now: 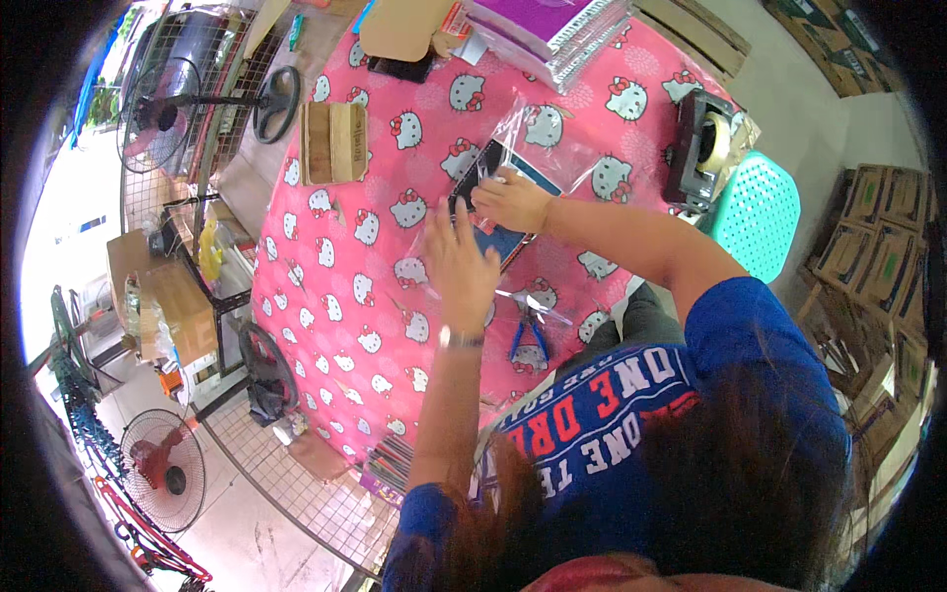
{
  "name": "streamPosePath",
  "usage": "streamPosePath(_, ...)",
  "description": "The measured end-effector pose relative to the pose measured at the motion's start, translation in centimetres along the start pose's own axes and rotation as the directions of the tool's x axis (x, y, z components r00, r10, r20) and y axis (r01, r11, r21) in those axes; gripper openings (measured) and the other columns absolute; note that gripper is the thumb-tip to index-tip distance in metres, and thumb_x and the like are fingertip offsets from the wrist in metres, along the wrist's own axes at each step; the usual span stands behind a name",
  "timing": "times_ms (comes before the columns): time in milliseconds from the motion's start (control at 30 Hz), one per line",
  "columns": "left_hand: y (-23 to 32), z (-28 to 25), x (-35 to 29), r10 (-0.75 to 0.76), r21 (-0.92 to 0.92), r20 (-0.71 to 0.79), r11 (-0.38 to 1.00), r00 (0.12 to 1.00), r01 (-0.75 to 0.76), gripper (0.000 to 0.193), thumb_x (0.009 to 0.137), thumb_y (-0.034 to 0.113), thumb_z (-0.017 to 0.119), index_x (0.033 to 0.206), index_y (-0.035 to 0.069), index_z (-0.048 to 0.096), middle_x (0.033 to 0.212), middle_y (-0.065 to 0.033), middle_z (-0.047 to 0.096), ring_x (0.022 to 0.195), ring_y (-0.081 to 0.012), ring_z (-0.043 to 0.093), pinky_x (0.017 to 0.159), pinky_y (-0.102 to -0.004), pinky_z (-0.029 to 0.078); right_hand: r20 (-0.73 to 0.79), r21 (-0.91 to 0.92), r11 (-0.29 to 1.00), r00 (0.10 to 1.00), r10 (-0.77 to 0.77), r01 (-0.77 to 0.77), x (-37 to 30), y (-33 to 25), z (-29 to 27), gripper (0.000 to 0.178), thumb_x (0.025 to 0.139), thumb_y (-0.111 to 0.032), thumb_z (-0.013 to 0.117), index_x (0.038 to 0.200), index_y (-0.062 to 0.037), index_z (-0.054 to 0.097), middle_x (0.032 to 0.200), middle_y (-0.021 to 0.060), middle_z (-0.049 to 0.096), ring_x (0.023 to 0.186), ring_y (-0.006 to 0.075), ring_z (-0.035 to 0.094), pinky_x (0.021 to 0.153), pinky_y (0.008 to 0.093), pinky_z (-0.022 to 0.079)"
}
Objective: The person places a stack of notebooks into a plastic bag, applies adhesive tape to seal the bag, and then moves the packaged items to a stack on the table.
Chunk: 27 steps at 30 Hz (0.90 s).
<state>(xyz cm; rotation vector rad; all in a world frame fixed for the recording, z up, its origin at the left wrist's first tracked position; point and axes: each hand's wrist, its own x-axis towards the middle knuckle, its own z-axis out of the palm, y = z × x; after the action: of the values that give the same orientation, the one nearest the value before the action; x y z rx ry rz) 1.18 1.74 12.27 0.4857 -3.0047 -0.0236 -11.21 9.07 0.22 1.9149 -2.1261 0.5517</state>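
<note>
A dark blue and black notebook (508, 245) lies at a slant near the middle of the pink cartoon-print tablecloth (326, 370). Clear plastic wrap (567, 163) spreads around it and past its far end. Over the notebook, my right hand (513, 200) has its fingers curled and pressed together; what they pinch is too small to make out. My left hand (460, 259) lies along the notebook's left side, fingers stretched out and slightly blurred, holding nothing visible. Blue-handled pliers (528, 340) rest near the table edge closest to me.
A stack of spiral notebooks (557, 44) sits at the far edge, with a brown cardboard piece (395, 30) beside it. Brown blocks (335, 144) lie at the left. A black tape dispenser (695, 148) stands at the right, near a teal stool (758, 217). Fans (163, 469) stand beyond the table's left.
</note>
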Motion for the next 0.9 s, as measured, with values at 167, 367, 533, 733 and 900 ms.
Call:
streamPosePath(167, -2.6, 9.4, 1.3, -0.136, 0.032, 0.085, 0.991, 0.987, 0.133, 0.059, 0.07, 0.018, 0.068, 0.123, 0.001, 0.052, 0.108, -0.0141, 0.053, 0.106, -0.0323, 0.05, 0.101, -0.0468, 0.035, -0.005, -0.033, 0.972, 0.972, 0.233, -0.233, 1.9, 3.4, -2.0, 0.02, 0.079, -0.024, 0.055, 0.094, -0.0164, 0.066, 0.115, 0.0025, 0.055, 0.117, 0.0206, 0.046, 0.105, 0.0509, 0.026)
streamPosePath(367, -2.1, 9.6, 1.6, -0.163, -0.03, 0.0, 0.986, 0.987, 0.163, 0.042, 0.071, 0.016, 0.067, 0.109, -0.001, 0.06, 0.097, -0.015, 0.056, 0.095, -0.0319, 0.054, 0.087, -0.0424, 0.046, 0.007, -0.09, 0.871, 0.874, 0.486, -0.483, -5.4, 1.6, -5.9, 0.037, 0.08, -0.029, 0.058, 0.114, -0.017, 0.061, 0.124, 0.0081, 0.052, 0.123, 0.0285, 0.043, 0.107, 0.0588, 0.017)
streamPosePath(533, -1.6, 7.7, 2.2, -0.068, 0.003, 0.29, 0.998, 0.955, 0.07, 0.02, 0.075, 0.014, 0.063, 0.091, 0.002, 0.062, 0.09, -0.0135, 0.062, 0.09, -0.0293, 0.06, 0.074, -0.0383, 0.051, 0.158, 0.252, 0.935, 0.964, 0.214, -0.248, -7.3, -6.4, -2.6, 0.075, 0.075, -0.056, 0.059, 0.137, -0.0183, 0.042, 0.145, 0.022, 0.03, 0.139, 0.0369, 0.017, 0.113, 0.0522, 0.006)
streamPosePath(733, -0.5, 7.5, 1.9, 0.04, -0.004, 0.255, 0.999, 0.966, -0.04, 0.021, 0.085, 0.015, 0.048, 0.085, -0.001, 0.062, 0.08, -0.0206, 0.065, 0.074, -0.0335, 0.065, 0.064, -0.0421, 0.052, 0.284, 0.104, 0.894, 0.874, 0.393, -0.436, -2.8, -7.9, -1.8, 0.073, 0.073, -0.057, 0.061, 0.131, -0.0138, 0.051, 0.147, 0.0246, 0.024, 0.138, 0.0406, 0.016, 0.112, 0.055, 0.006)
streamPosePath(900, -1.6, 11.7, 0.7, -0.016, 0.204, 0.204, 0.979, 0.979, -0.027, 0.023, 0.088, 0.007, 0.041, 0.094, -0.009, 0.057, 0.095, -0.025, 0.064, 0.082, -0.0332, 0.066, 0.065, -0.0381, 0.055, 0.224, 0.331, 0.642, 0.718, 0.659, -0.692, -7.3, -1.7, -10.5, 0.047, 0.075, -0.03, 0.066, 0.112, -0.002, 0.058, 0.127, 0.0166, 0.049, 0.118, 0.0336, 0.045, 0.097, 0.0499, 0.035)
